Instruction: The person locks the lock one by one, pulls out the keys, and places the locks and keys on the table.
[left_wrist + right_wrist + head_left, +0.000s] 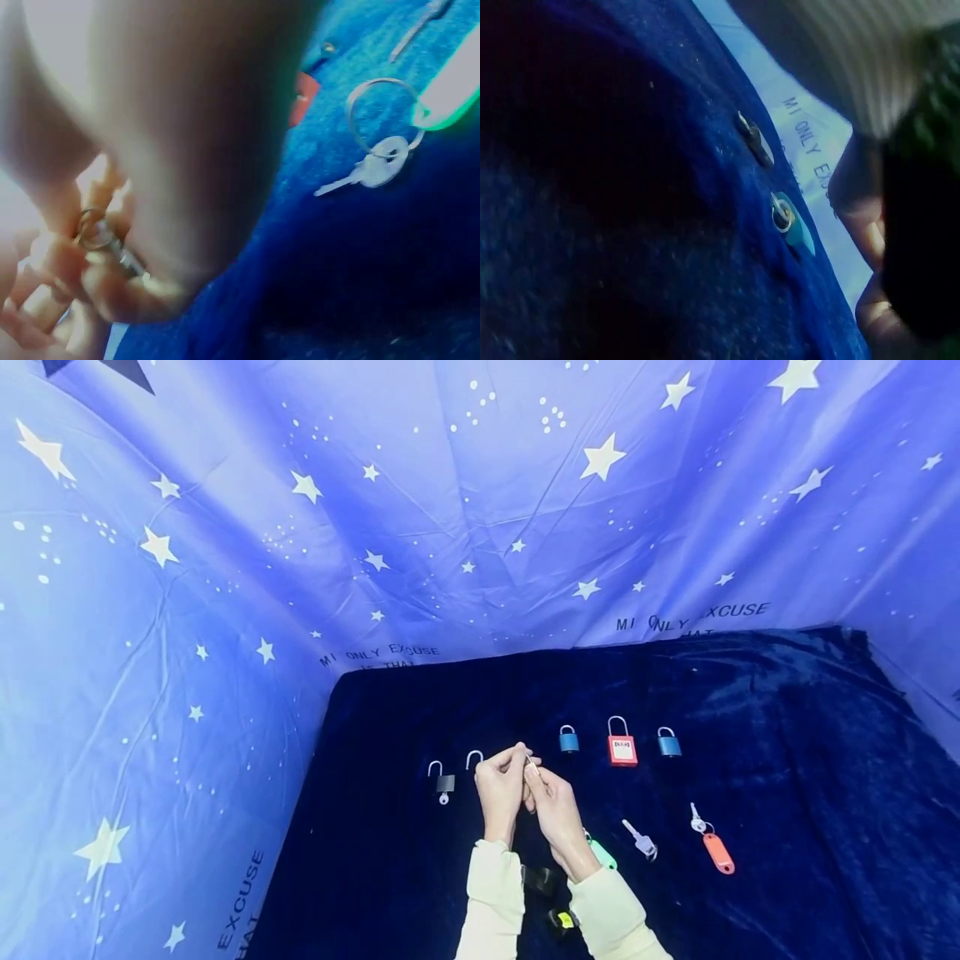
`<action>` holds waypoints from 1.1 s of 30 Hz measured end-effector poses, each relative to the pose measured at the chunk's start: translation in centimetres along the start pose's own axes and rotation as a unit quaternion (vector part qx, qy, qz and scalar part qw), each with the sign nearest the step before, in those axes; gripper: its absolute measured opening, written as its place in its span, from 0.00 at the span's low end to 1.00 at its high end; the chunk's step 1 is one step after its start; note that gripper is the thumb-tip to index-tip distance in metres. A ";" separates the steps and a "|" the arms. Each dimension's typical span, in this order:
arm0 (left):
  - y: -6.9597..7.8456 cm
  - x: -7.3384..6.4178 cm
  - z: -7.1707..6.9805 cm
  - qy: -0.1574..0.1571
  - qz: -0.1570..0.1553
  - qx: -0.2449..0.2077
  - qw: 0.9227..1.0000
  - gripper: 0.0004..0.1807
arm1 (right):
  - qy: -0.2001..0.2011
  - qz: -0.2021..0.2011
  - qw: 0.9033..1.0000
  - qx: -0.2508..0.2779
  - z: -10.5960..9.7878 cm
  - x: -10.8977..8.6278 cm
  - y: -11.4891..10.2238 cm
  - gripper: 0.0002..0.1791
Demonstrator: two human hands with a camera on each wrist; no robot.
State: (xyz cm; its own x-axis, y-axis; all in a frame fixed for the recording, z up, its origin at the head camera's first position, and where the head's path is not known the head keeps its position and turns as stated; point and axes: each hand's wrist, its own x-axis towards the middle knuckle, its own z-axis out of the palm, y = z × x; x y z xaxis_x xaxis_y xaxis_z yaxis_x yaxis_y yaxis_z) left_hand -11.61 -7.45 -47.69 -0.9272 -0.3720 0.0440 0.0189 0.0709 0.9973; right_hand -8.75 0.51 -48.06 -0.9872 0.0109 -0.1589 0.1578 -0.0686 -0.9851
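My left hand (501, 789) and right hand (557, 810) meet above the dark cloth, fingertips together. A small key (129, 259) with a metal ring (94, 229) sits among the fingers; the right hand appears to pinch it. Something small in the left hand is mostly hidden by its fingers. Left of the hands lie an open black padlock (446, 783) with a key in it and another padlock, whose raised shackle (474, 759) shows. Beyond and to the right stand a blue padlock (569, 742), a red padlock (622, 751) and a second blue padlock (669, 745).
A green-tagged key (384, 163) lies beside my right wrist. Further right are a loose key (640, 841) and a key with an orange tag (718, 853). Star-patterned fabric (465, 527) hangs behind and along the sides of the dark blue cloth (787, 760).
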 end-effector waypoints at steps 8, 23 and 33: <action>0.2 -0.2 -1.3 -0.072 -0.029 0.000 0.997 0.16 | -0.004 0.005 1.000 0.014 -0.7 0.3 -0.6 0.25; 4.2 -1.2 -2.8 -0.054 -0.017 0.019 0.998 0.10 | -0.057 0.017 0.998 -0.005 -1.6 0.0 -0.5 0.17; 5.1 -1.0 -2.7 -0.052 -0.011 0.049 0.997 0.11 | -0.018 -0.068 0.994 -0.082 -2.3 0.2 -0.6 0.09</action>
State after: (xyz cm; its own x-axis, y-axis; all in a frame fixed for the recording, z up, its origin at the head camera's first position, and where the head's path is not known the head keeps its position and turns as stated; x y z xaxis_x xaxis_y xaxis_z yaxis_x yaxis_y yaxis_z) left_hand -9.55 -9.21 -42.45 -0.9609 -0.2768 0.0105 -0.0341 0.1560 0.9872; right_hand -8.97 2.82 -47.61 -0.9994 -0.0264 -0.0232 0.0206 0.0948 -0.9953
